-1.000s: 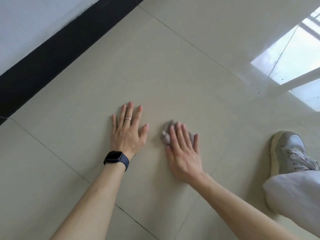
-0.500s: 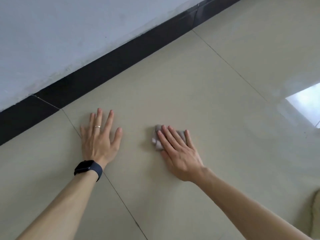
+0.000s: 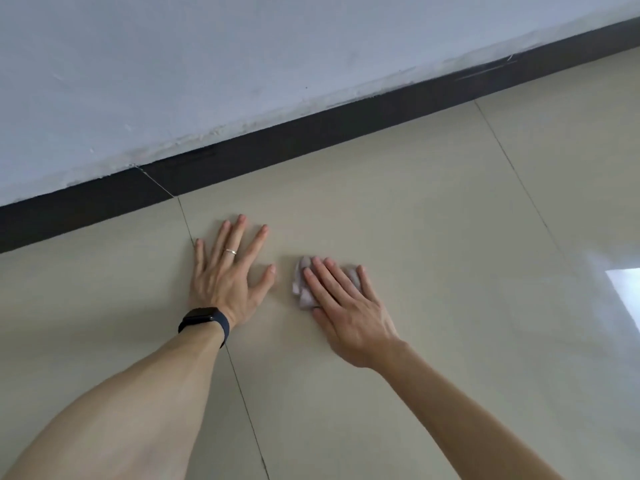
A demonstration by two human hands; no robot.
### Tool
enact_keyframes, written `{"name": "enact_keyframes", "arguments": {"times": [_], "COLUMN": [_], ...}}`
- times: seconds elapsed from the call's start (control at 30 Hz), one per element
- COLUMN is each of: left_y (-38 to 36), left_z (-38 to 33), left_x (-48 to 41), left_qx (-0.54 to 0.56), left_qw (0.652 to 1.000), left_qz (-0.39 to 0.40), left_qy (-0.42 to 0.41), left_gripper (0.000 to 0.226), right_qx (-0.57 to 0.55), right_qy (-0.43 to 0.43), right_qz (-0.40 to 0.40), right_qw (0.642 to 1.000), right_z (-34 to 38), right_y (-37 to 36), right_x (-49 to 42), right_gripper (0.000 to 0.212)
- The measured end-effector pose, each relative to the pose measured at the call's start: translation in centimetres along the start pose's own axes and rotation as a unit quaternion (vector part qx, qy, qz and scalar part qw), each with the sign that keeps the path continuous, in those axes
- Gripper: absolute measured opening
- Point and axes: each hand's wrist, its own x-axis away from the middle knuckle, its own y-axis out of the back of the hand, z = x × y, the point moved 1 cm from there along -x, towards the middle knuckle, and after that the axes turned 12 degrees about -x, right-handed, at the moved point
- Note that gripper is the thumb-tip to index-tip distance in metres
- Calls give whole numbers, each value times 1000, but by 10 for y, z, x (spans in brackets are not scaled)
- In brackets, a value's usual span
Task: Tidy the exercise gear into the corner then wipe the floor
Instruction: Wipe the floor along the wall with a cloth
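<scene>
The right hand (image 3: 349, 306) lies flat, fingers straight, pressing a small crumpled grey cloth (image 3: 302, 285) onto the beige tiled floor (image 3: 433, 237). The left hand (image 3: 228, 275), splayed and holding nothing, rests palm-down just beside it, near the black skirting board (image 3: 311, 133).

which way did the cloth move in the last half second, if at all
Yes. The cloth under the right hand slid left, closer to the grout line and the left hand.
</scene>
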Motion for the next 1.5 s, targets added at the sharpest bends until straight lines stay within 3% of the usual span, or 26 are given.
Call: {"name": "enact_keyframes", "arguments": {"times": [0.03, 0.07, 0.13, 0.23, 0.27, 0.3, 0.37, 0.43, 0.5, 0.53, 0.6, 0.63, 0.7, 0.73, 0.8, 0.9, 1.0, 1.07, 1.1, 1.13, 1.17, 1.23, 1.27, 1.33, 1.43, 1.5], "left_y": [1, 3, 4, 0, -1, -1, -1, 0, 0, 1, 2, 2, 1, 0, -3, -1, -1, -2, -2, -1, -1, -1, -2, -3, 0, 1], "left_z": [2, 3, 4, 3, 2, 2, 3, 3, 0, 0, 0, 0, 0, 0, -1, -1, 4, 2, 1, 0, -2, -2, -1, 0, -1, -1], "left_x": [-1, -2, 0, -1, -4, -7, -10, -8, -5, -6, -8, -9, -9, -7, -6, -9, -7, -5, -7, -9, -10, -12, -11, -10, -10, -10], "left_qx": [0, 0, -5, -12, -16, -22, -27, -24, -21, -20, -21, -22, -21, -21, -20, -15, -21, -22, -19, -14, -11, -15, -20, -22, -8, 1], "left_qw": [1000, 1000, 1000, 1000, 1000, 1000, 999, 999, 999, 999, 999, 999, 999, 999, 999, 999, 999, 999, 1000, 1000, 1000, 1000, 1000, 999, 999, 999], "left_qz": [4, 6, 9, 7, 9, 13, 22, 27, 26, 25, 24, 25, 27, 29, 27, 30, 29, 22, 19, 16, 14, 15, 18, 24, 28, 26], "left_qy": [1, 1, 2, 1, 0, -1, -1, 6, 4, 3, 2, 2, 1, 2, 4, 1, 10, 12, 15, 16, 16, 14, 14, 19, 21, 20], "left_gripper": [69, 69, 69, 68, 68, 68, 69, 70, 70, 70, 70, 70, 70, 70, 71, 71, 72, 74, 75, 76, 75, 75, 75, 74, 75, 74], "right_qx": [11, 20, 0, -90, -100, -100, -74, -27, 35, 54, 61, 34, -59, -86, -102, -72, -35, 23, 48, 48, 25, -53, -78, -57, 3, 43], "right_qy": [26, -3, -176, -447, -476, -471, -356, -126, 56, 85, 5, -101, -339, -416, -453, -338, -52, 105, 109, 50, -61, -294, -344, -296, -54, 91], "right_qz": [8, -8, -71, -182, -208, -214, -165, -49, 17, 11, -47, -74, -151, -191, -240, -235, -44, 23, 5, -26, -64, -145, -167, -151, -21, 60], "right_qw": [1000, 1000, 982, 871, 849, 850, 917, 990, 998, 995, 997, 992, 927, 885, 852, 908, 997, 994, 993, 997, 996, 943, 921, 941, 998, 993], "right_z": [-18, -40, -89, -134, -131, -120, -83, -45, -50, -65, -105, -126, -151, -150, -121, -46, 1, -26, -49, -72, -94, -120, -115, -81, -15, -11], "right_y": [13, 27, 58, 92, 91, 85, 62, 41, 39, 47, 69, 84, 112, 115, 98, 48, 18, 31, 43, 56, 71, 88, 84, 56, 10, 2], "right_x": [-8, -17, -38, -80, -92, -102, -106, -93, -85, -91, -113, -128, -158, -173, -202, -209, -163, -148, -151, -158, -164, -165, -157, -127, -45, -7], "right_gripper": [57, 57, 59, 63, 63, 63, 63, 60, 58, 57, 58, 59, 63, 64, 65, 67, 64, 61, 60, 60, 61, 63, 64, 63, 61, 59]}}
